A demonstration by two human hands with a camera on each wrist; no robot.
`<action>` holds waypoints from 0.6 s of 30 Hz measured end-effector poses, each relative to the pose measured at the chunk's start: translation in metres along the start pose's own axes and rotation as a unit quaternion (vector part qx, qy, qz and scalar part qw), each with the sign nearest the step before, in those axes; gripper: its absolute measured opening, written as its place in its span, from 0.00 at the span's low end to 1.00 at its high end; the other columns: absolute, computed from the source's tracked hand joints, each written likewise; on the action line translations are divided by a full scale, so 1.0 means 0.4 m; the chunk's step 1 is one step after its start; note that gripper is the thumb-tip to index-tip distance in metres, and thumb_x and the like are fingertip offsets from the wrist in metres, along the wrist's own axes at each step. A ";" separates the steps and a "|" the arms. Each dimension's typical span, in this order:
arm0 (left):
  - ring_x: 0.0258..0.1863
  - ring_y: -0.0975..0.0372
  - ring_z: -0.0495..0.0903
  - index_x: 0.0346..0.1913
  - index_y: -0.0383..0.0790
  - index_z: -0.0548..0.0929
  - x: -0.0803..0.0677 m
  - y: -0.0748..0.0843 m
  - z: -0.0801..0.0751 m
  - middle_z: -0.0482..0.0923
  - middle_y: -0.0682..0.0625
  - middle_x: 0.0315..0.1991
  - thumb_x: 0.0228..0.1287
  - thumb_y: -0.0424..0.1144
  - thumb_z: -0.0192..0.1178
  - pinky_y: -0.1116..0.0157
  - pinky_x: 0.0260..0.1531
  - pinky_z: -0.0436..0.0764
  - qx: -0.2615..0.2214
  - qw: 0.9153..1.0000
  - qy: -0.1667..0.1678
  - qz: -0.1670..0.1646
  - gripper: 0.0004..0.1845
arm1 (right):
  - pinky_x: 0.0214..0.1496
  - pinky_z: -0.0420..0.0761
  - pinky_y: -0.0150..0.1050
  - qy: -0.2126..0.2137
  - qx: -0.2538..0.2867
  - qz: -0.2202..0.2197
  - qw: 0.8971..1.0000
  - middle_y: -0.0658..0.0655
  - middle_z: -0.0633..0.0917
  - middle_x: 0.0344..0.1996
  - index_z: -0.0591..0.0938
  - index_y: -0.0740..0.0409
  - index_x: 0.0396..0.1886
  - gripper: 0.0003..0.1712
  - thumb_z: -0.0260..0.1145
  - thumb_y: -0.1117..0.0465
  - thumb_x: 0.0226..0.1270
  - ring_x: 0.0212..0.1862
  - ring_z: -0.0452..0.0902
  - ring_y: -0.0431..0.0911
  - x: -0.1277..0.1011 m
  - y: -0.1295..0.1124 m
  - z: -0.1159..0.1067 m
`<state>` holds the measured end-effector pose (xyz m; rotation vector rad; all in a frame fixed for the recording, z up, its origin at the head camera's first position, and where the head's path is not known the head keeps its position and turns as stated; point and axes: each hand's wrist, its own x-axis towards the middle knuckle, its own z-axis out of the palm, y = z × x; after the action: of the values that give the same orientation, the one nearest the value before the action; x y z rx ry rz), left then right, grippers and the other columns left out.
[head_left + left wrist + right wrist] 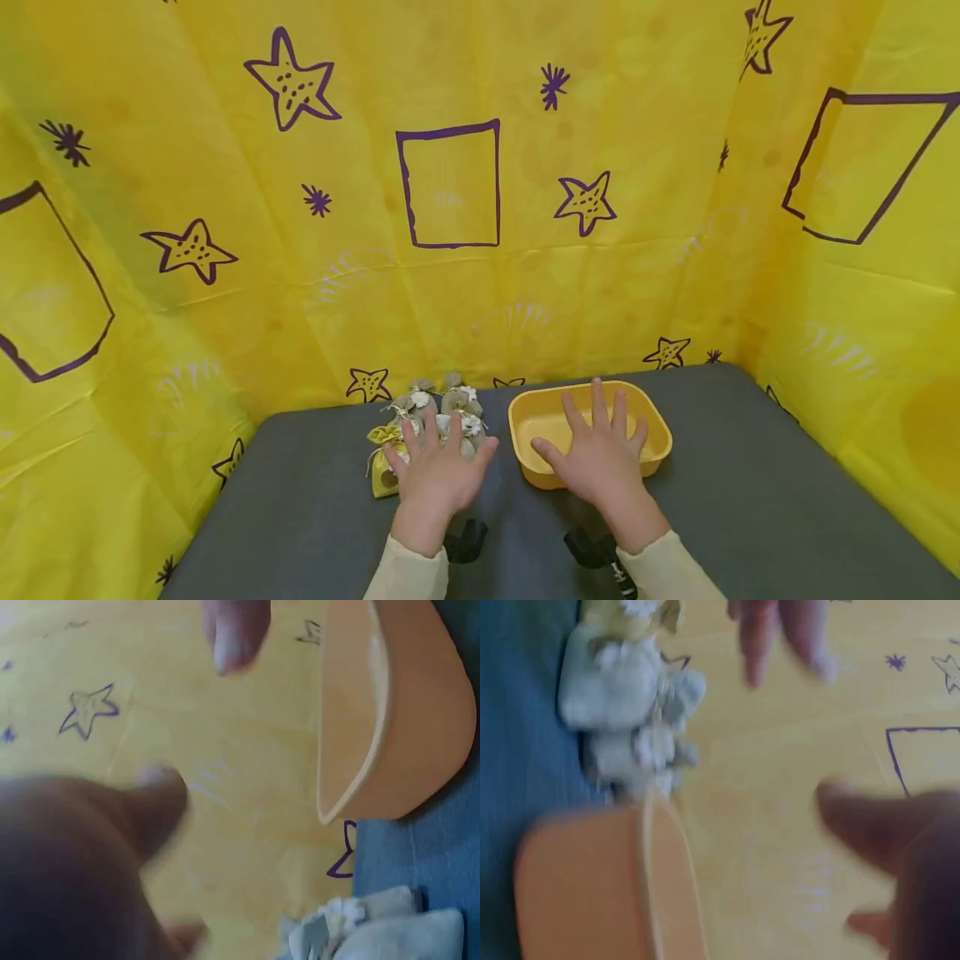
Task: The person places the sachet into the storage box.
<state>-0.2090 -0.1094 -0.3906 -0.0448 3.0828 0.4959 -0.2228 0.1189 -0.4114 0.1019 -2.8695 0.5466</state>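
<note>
With fingers spread, the left hand [441, 479] hovers in front of several small drawstring pouches [414, 406]; it holds nothing. Most pouches are grey-beige with white flowers, while a yellow pouch [382, 483] lies at the left front. The left hand partly hides the pouches in the head view. The right hand [603, 458], fingers also spread and holding nothing, is over the front of an orange-yellow plastic tub [534, 473]. Inside the tub, the visible floor is bare. The tub's side [427, 712] and a flowered pouch [405, 934] show in the left wrist view.
Both things stand on a dark grey table [315, 517]. A yellow cloth [450, 317] with purple stars and frames hangs behind and along the sides. Black wrist mounts [467, 542] sit at the wrists, below cream sleeves [408, 575].
</note>
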 end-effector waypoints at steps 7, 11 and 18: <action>0.72 0.37 0.21 0.81 0.56 0.42 0.029 -0.178 -0.056 0.23 0.42 0.79 0.58 0.76 0.54 0.27 0.59 0.39 -0.107 0.991 -0.005 0.075 0.56 | 0.57 0.38 0.81 0.008 0.109 -0.053 0.993 0.65 0.35 0.78 0.52 0.50 0.81 0.55 0.63 0.31 0.65 0.74 0.25 0.70 0.023 0.194 -0.093; 0.72 0.34 0.22 0.81 0.56 0.36 0.045 -0.297 -0.078 0.18 0.39 0.77 0.59 0.68 0.63 0.26 0.58 0.45 -0.160 0.983 -0.024 0.082 0.59 | 0.53 0.43 0.83 -0.038 0.224 -0.037 0.973 0.63 0.28 0.77 0.41 0.45 0.82 0.54 0.64 0.42 0.70 0.72 0.24 0.74 0.019 0.302 -0.133; 0.70 0.30 0.47 0.81 0.54 0.36 0.065 -0.431 -0.045 0.33 0.31 0.77 0.66 0.48 0.67 0.33 0.58 0.62 -0.312 0.947 -0.047 0.063 0.55 | 0.58 0.57 0.76 -0.111 0.369 -0.039 0.922 0.68 0.32 0.77 0.36 0.41 0.82 0.50 0.59 0.50 0.77 0.70 0.40 0.80 0.011 0.426 -0.109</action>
<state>-0.2299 -0.2792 -0.4280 0.1613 2.7133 1.4063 -0.2366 0.2930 -0.4314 0.4144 -2.6664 1.6583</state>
